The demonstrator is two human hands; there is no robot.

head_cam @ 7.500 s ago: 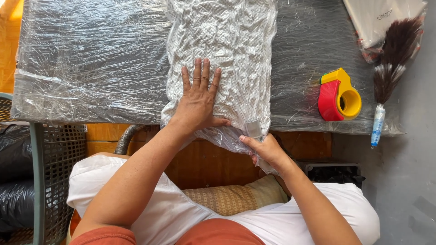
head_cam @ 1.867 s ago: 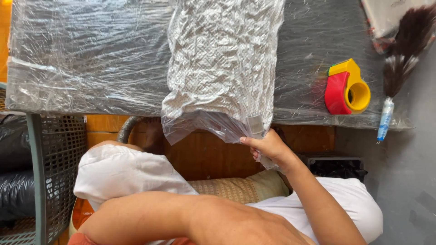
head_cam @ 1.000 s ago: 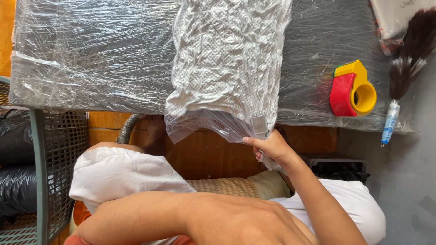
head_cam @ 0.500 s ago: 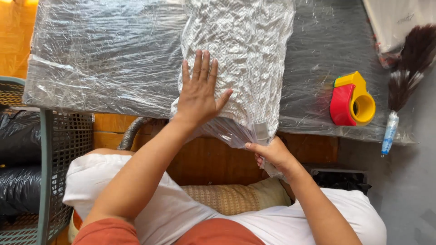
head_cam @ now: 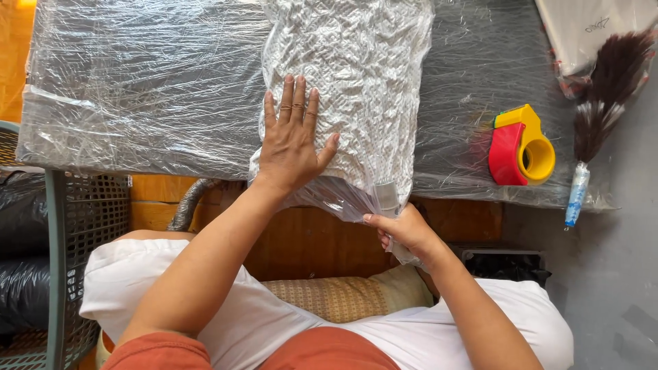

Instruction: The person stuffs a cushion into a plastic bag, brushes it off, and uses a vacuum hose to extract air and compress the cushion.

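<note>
My left hand (head_cam: 293, 147) lies flat, fingers spread wide and gripping nothing, palm down on the bagged white fabric (head_cam: 356, 82). The bundle runs from the top centre of the frame down to the near edge of the table (head_cam: 137, 89), and my palm presses on its lower left part. My right hand (head_cam: 401, 229), just below centre, is closed: thumb and fingers pinch the gathered open end of the clear plastic bag (head_cam: 343, 199), which hangs over the table's edge right beside a small pale tab.

The fabric is white, crinkled and puckered all over, sealed inside shiny, creased film. The table itself is wrapped in wrinkled clear plastic too. At the right of the frame sit a red and yellow tape dispenser (head_cam: 519, 146) and a dark feather duster (head_cam: 603, 103), well apart from the bundle.
</note>
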